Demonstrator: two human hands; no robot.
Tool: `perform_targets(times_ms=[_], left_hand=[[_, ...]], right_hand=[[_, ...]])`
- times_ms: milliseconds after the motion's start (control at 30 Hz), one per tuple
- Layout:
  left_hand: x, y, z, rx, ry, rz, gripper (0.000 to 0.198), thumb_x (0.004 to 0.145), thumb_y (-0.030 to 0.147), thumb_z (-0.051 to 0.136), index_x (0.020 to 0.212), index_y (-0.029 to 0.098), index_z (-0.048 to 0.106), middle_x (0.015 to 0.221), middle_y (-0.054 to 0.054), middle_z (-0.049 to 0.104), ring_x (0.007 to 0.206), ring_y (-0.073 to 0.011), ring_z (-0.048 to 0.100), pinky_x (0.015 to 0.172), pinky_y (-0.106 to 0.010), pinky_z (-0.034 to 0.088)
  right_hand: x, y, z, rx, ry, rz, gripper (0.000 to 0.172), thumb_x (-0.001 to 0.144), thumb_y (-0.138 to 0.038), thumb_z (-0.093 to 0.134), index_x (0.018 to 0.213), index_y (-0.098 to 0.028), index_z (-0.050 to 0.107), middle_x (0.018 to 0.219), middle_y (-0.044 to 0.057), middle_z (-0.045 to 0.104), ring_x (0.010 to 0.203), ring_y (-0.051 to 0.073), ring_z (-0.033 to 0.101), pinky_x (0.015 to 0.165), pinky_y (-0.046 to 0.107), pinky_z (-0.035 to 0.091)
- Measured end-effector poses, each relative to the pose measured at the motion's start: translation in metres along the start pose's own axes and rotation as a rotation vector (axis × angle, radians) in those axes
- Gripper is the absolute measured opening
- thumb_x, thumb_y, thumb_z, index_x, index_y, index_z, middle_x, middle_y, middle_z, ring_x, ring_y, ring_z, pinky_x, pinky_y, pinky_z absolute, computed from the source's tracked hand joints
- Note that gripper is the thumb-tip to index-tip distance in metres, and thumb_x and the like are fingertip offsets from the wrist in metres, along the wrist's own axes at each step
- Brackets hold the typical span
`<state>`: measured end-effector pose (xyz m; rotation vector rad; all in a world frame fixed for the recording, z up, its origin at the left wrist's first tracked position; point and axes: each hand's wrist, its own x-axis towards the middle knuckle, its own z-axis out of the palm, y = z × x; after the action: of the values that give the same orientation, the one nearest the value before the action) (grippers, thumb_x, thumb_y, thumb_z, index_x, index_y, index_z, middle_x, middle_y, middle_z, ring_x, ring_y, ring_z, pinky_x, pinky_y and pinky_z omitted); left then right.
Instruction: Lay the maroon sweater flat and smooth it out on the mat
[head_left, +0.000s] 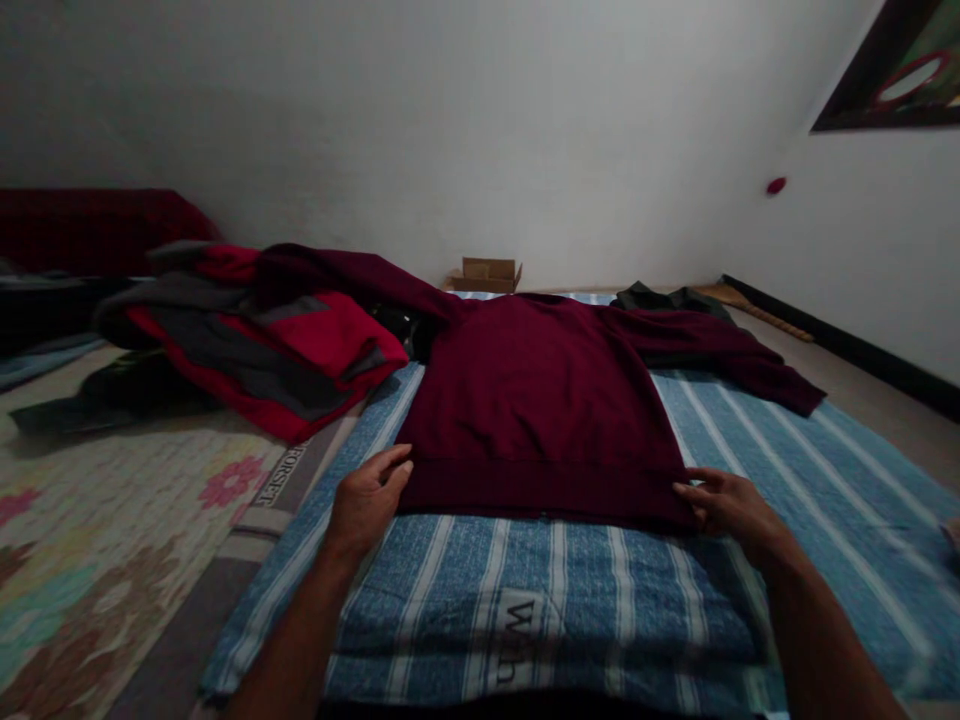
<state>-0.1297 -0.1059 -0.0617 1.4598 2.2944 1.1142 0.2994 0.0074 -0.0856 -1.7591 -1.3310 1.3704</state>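
A maroon long-sleeved sweater [544,400] lies spread flat on a blue blanket with white stripes [517,570], its hem toward me and both sleeves stretched out to the sides. At the left end of the hem, my left hand [371,495] pinches the edge between thumb and fingers. My right hand [724,505] has the right hem corner between its thumb and fingers. The left sleeve reaches over a red and grey jacket [270,345]. Beneath the right sleeve, a dark green garment [667,298] partly shows.
An open cardboard box [487,275] stands by the back wall. A flowered sheet [150,510] and dark clothes [135,392] are on the left, with a dark red item [97,230] behind them. A dark-framed mirror or window [900,75] is at the upper right.
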Motion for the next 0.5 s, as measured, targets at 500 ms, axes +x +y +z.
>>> perform_targets(times_ms=[500], left_hand=[[-0.014, -0.022, -0.012, -0.162, 0.055, -0.302, 0.041, 0.068, 0.038, 0.056, 0.099, 0.014, 0.065, 0.091, -0.008, 0.071, 0.082, -0.0230, 0.067, 0.070, -0.030, 0.053]], right_hand=[[0.000, 0.006, 0.002, -0.039, 0.062, -0.010, 0.042, 0.058, -0.037, 0.068, 0.092, -0.013, 0.064, 0.051, 0.001, 0.058, 0.043, 0.013, 0.049, 0.039, 0.024, 0.036]])
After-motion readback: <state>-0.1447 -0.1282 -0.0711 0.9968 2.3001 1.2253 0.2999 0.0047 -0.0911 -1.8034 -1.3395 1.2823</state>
